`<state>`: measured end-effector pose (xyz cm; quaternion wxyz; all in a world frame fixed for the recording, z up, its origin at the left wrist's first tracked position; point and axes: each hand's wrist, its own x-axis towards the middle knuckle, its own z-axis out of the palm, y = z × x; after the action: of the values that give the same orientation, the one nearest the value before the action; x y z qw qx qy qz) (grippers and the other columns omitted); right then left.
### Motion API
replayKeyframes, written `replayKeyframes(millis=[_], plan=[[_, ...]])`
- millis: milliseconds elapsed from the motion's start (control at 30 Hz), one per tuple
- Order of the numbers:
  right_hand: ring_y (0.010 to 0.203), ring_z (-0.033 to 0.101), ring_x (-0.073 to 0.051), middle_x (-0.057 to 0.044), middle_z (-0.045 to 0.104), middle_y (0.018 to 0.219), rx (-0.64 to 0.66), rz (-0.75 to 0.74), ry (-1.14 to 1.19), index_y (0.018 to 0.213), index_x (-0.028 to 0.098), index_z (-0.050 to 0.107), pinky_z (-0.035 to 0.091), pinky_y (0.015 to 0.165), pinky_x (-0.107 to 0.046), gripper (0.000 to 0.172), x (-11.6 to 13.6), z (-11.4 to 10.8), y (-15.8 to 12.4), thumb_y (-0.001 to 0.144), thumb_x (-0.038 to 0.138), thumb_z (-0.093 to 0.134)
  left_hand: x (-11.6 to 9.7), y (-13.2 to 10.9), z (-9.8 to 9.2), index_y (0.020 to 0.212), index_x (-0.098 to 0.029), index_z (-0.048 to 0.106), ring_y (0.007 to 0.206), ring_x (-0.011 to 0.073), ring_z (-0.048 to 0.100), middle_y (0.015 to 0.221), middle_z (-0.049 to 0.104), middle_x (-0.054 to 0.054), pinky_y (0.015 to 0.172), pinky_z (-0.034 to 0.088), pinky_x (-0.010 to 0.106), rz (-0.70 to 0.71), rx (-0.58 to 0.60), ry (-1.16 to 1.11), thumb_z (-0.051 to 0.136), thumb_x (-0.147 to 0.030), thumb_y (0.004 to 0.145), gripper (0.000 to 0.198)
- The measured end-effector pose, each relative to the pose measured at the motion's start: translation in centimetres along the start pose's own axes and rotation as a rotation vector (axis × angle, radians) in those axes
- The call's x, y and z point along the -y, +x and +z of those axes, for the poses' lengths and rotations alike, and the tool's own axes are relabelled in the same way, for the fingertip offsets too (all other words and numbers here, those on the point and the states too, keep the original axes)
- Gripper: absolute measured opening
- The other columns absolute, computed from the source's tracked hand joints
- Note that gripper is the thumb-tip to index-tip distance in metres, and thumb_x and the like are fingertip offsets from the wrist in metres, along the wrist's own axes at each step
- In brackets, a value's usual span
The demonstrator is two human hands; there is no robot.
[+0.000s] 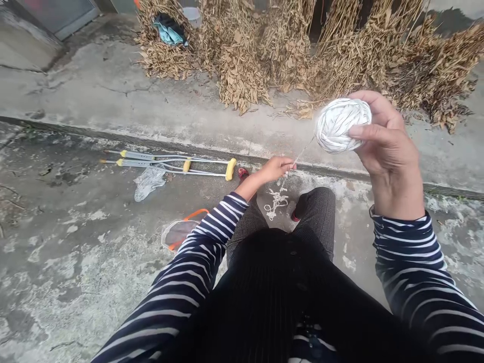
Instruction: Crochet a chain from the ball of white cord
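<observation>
A ball of white yarn (338, 126) with dark flecks is held up on the right, gripped between the thumb and fingers of my right hand (389, 136). From its lower left side a single strand (304, 150) runs down to my left hand (279, 168), whose fingertips pinch it. The strand stretches straight between the two hands. Below my left hand it continues to a loose, tangled heap of white yarn (278, 200) on the ground between my feet.
Crutches (177, 166) with yellow pads lie left on the concrete, beside a crumpled clear plastic bag (149, 182). A mesh item with orange trim (179, 234) is near my left knee. A low concrete step (159, 111) crosses ahead, with dried plant stalks (260, 55) along it.
</observation>
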<state>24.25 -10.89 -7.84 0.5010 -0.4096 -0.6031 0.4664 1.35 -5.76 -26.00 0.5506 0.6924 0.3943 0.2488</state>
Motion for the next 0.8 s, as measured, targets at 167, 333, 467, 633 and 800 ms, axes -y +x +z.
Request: replayKeyframes(millis=[167, 333, 467, 633, 800], plan=[[0.110, 0.065, -0.027, -0.004, 0.069, 0.119, 0.011, 0.041, 0.037, 0.116, 0.032, 0.067, 0.059, 0.087, -0.041, 0.061, -0.4, 0.4, 0.0, 0.064, 0.048, 0.095, 4.0, -1.7, 3.4, 0.085, -0.013, 0.073, 0.076, 0.0141, 0.059, 0.096, 0.075, 0.007, 0.060, 0.052, 0.022, -0.161, 0.085, -0.115, 0.063, -0.029, 0.089, 0.020], [0.128, 0.059, -0.038, -0.004, 0.069, 0.128, -0.018, 0.073, 0.077, 0.112, 0.036, 0.070, 0.059, 0.094, -0.053, 0.057, 2.3, 1.2, 0.7, 0.061, 0.047, 0.095, 4.9, -0.5, 3.1, 0.092, -0.013, 0.075, 0.082, 0.0146, 0.064, 0.105, 0.076, 0.008, 0.067, 0.055, 0.022, -0.153, 0.096, -0.076, 0.065, -0.032, 0.091, 0.021], [0.128, 0.060, -0.038, -0.002, 0.069, 0.128, 0.017, 0.036, 0.044, 0.112, 0.036, 0.068, 0.060, 0.092, -0.052, 0.056, 2.7, 1.6, 1.0, 0.063, 0.045, 0.094, 3.3, 0.7, 1.0, 0.113, -0.012, 0.078, 0.109, 0.0230, 0.069, 0.121, 0.077, 0.013, 0.093, 0.059, 0.035, -0.079, -0.002, -0.011, 0.064, -0.022, 0.092, 0.027], [0.104, 0.067, -0.025, -0.002, 0.070, 0.115, 0.015, 0.171, 0.111, 0.113, 0.027, 0.066, 0.059, 0.070, -0.032, 0.064, -0.2, 2.6, 0.6, 0.058, 0.035, 0.096, -2.4, 0.8, 0.2, 0.142, -0.021, 0.065, 0.121, 0.0245, 0.068, 0.139, 0.071, 0.013, 0.093, 0.062, 0.039, 0.304, -0.317, -0.320, 0.070, -0.030, 0.093, 0.049], [0.103, 0.066, -0.023, -0.002, 0.069, 0.111, 0.029, 0.198, 0.117, 0.114, 0.025, 0.063, 0.058, 0.070, -0.031, 0.063, -1.0, 3.2, 0.5, 0.060, 0.032, 0.094, -6.5, -0.8, 3.3, 0.099, -0.012, 0.074, 0.083, 0.0162, 0.073, 0.090, 0.077, 0.008, 0.078, 0.064, 0.031, 0.244, -0.238, -0.530, 0.073, -0.038, 0.093, 0.026]])
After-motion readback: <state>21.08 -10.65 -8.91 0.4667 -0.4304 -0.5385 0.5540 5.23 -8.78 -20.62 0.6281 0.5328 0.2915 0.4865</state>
